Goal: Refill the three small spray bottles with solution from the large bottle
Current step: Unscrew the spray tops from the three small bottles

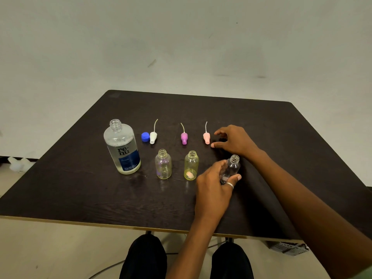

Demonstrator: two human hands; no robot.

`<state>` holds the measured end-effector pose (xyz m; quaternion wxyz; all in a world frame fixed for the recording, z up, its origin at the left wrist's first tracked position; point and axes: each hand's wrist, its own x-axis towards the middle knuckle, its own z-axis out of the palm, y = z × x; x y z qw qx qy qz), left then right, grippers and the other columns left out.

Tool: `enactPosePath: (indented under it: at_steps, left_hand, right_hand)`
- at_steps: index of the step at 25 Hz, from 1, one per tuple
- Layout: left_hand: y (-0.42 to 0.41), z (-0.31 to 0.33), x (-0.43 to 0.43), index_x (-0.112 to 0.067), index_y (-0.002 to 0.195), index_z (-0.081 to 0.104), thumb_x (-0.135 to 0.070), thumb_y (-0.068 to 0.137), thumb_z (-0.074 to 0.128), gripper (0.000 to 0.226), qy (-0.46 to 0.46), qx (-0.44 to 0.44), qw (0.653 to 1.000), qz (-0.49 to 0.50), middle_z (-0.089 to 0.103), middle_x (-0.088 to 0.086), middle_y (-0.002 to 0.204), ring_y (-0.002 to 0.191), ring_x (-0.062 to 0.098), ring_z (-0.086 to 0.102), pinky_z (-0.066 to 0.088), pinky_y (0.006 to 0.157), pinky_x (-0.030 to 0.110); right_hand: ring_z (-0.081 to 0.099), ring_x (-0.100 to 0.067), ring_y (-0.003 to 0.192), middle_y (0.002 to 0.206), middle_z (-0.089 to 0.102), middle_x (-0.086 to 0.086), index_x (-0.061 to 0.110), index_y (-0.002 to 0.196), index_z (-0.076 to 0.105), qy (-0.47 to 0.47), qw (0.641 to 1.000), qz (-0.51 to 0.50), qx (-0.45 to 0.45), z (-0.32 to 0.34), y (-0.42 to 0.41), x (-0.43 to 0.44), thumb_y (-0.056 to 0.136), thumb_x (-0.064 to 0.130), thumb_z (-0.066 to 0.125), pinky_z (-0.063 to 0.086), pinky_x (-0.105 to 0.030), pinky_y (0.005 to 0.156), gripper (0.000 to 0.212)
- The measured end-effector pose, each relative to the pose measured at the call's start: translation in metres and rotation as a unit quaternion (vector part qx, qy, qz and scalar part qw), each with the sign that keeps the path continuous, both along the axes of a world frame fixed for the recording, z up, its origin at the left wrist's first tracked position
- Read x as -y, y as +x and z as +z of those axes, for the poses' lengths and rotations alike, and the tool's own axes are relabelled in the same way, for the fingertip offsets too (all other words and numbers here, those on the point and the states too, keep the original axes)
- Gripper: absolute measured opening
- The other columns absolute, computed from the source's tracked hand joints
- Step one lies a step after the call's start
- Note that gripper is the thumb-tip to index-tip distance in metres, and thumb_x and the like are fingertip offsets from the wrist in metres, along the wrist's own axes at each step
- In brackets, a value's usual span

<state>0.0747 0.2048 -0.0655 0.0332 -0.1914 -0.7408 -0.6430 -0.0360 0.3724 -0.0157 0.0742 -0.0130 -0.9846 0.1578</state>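
The large clear bottle (122,147) with a blue label stands uncapped at the left, about half full. Beside it lie its blue cap (145,136) and a white spray head (153,137). A purple spray head (184,137) and a pink spray head (206,137) lie further right. Two small open bottles stand in front: a clear pinkish one (163,164) and a yellow one (191,165). My left hand (214,184) grips a third small clear bottle (232,165), open-necked, on the table. My right hand (235,140) hovers open just right of the pink spray head.
The dark wooden table (80,188) ends near my knees. A pale wall rises behind it. White objects (18,163) sit on the floor at the left. A grey device (287,247) and cables lie under the table's right side.
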Motion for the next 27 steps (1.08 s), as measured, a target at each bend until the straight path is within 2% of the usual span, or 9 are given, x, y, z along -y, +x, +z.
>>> enactPosePath:
  at_steps: [7, 15, 18, 21, 24, 27]
  left_hand:
    - [0.0, -0.001, 0.0, -0.026, 0.125, 0.064, -0.032, 0.083, 0.08, 0.046, -0.004, -0.009, 1.0, 0.003, 0.07, -0.01, 0.119, 0.109, -0.002, 0.065, 0.056, 0.095, 0.029]
    - [0.001, 0.001, 0.001, -0.03, 0.125, 0.063, -0.031, 0.08, 0.083, 0.049, -0.012, -0.018, 1.0, 0.004, 0.069, -0.015, 0.119, 0.109, -0.003, 0.064, 0.055, 0.095, 0.024]
    - [0.003, 0.003, 0.002, -0.023, 0.131, 0.06, -0.033, 0.076, 0.086, 0.062, -0.018, -0.003, 1.0, 0.003, 0.064, -0.02, 0.12, 0.109, -0.004, 0.062, 0.05, 0.093, 0.012]
    - [0.004, 0.005, 0.003, -0.028, 0.123, 0.063, -0.03, 0.074, 0.088, 0.055, -0.025, -0.019, 0.999, 0.007, 0.063, -0.025, 0.107, 0.098, -0.009, 0.063, 0.047, 0.084, 0.005]
    - [0.005, 0.007, 0.004, -0.029, 0.12, 0.064, -0.028, 0.075, 0.087, 0.05, -0.032, -0.019, 0.999, 0.008, 0.064, -0.023, 0.105, 0.098, -0.005, 0.064, 0.049, 0.084, 0.009]
    - [0.004, 0.008, 0.005, -0.03, 0.121, 0.064, -0.028, 0.077, 0.085, 0.048, -0.049, -0.014, 0.999, 0.007, 0.061, -0.028, 0.102, 0.096, -0.01, 0.061, 0.048, 0.083, 0.008]
  right_hand:
    - [0.061, -0.013, 0.096, 0.111, 0.067, -0.003, 0.017, 0.122, 0.063, -0.027, 1.0, -0.003, -0.004, 0.013, 0.014, 0.0, 0.078, 0.045, 0.074, 0.051, -0.026, 0.084, 0.053]
    - [0.06, -0.003, 0.089, 0.102, 0.069, 0.004, 0.019, 0.116, 0.067, -0.077, 0.996, 0.002, -0.048, 0.057, 0.059, -0.001, 0.081, 0.043, 0.072, 0.041, -0.01, 0.07, 0.043]
    - [0.06, -0.001, 0.087, 0.1, 0.068, 0.007, 0.022, 0.115, 0.067, -0.087, 0.994, 0.0, -0.065, 0.072, 0.076, 0.003, 0.08, 0.045, 0.072, 0.041, -0.009, 0.07, 0.042]
    - [0.061, 0.002, 0.086, 0.098, 0.068, 0.009, 0.024, 0.114, 0.068, -0.1, 0.992, 0.001, -0.08, 0.083, 0.089, 0.006, 0.08, 0.046, 0.072, 0.042, -0.009, 0.071, 0.041]
    - [0.062, 0.0, 0.087, 0.098, 0.068, 0.008, 0.023, 0.114, 0.068, -0.103, 0.991, 0.004, -0.086, 0.091, 0.1, 0.01, 0.081, 0.046, 0.071, 0.044, -0.01, 0.071, 0.041]
    - [0.063, 0.001, 0.087, 0.097, 0.068, 0.009, 0.024, 0.114, 0.068, -0.104, 0.991, 0.004, -0.089, 0.097, 0.109, 0.011, 0.081, 0.048, 0.07, 0.045, -0.011, 0.071, 0.041]
